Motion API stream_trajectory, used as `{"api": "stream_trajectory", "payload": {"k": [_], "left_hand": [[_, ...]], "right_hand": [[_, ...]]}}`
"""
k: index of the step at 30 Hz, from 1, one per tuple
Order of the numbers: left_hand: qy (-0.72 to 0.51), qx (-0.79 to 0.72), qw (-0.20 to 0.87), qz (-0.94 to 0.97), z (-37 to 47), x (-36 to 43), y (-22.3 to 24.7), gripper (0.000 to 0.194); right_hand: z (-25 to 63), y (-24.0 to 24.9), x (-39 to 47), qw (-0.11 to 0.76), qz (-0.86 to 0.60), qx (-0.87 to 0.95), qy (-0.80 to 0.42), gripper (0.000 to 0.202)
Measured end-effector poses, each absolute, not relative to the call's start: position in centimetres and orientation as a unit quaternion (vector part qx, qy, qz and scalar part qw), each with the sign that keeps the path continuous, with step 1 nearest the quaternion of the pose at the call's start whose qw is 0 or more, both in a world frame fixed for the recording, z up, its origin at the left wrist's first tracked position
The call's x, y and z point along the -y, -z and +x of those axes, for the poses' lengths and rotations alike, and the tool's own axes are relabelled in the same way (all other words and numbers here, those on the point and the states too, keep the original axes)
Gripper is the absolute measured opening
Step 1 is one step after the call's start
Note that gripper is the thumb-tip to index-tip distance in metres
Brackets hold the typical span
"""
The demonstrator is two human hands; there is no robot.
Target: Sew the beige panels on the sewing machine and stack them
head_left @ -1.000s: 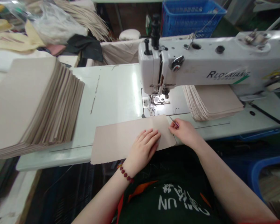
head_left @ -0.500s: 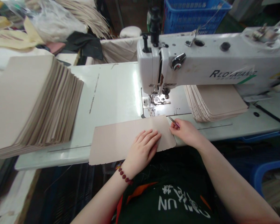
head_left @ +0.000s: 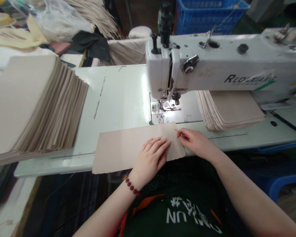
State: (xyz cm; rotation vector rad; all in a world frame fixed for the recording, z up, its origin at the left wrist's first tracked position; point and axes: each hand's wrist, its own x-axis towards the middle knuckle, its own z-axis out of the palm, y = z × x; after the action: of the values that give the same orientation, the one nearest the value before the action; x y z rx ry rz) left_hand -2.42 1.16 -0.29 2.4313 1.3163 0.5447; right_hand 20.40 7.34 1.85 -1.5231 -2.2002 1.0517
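Observation:
A beige, flat rectangular panel (head_left: 120, 148) lies at the front edge of the sewing table, its near edge jutting slightly over. My left hand (head_left: 153, 154) rests flat on it, fingers stretched out and palm down. At the panel's right end, my right hand (head_left: 196, 141) is closed around a slim, pointed metal tool (head_left: 184, 134) with a dark reddish part. Its tip is over the panel's upper right corner; whether it touches I cannot tell. Just beyond the panel are the needle plate and presser foot (head_left: 164, 105) of the sewing machine (head_left: 212, 69).
A tall stack of beige panels (head_left: 22, 102) stands at the left. Under the machine arm sits a smaller pile of panels (head_left: 234, 110). Behind the table are a blue crate (head_left: 209, 18), a plastic bag (head_left: 64, 21) and dark scraps (head_left: 91, 46).
My right hand has shifted slightly left, bringing the tool's tip from beyond the panel's edge to over its corner. The left hand stays flat on the panel.

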Motion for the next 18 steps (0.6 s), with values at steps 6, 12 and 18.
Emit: {"api": "stream_trajectory", "payload": {"k": [6,12,18], "left_hand": [[-0.179,-0.477,0.136,0.85,-1.95,-1.03,0.33,0.05],[-0.168,-0.474,0.127,0.855,-1.98,-0.96,0.35,0.051],[-0.169,-0.477,0.124,0.854,-1.87,-0.93,0.3,0.051]], "right_hand": [[20.81,-1.77,-7.44,0.104,-0.511,0.769,-0.37,0.003],[21.09,-1.37,-7.52,0.172,-0.521,0.723,-0.419,0.012],[20.77,-1.56,-7.32,0.128,-0.514,0.76,-0.377,0.007]]}}
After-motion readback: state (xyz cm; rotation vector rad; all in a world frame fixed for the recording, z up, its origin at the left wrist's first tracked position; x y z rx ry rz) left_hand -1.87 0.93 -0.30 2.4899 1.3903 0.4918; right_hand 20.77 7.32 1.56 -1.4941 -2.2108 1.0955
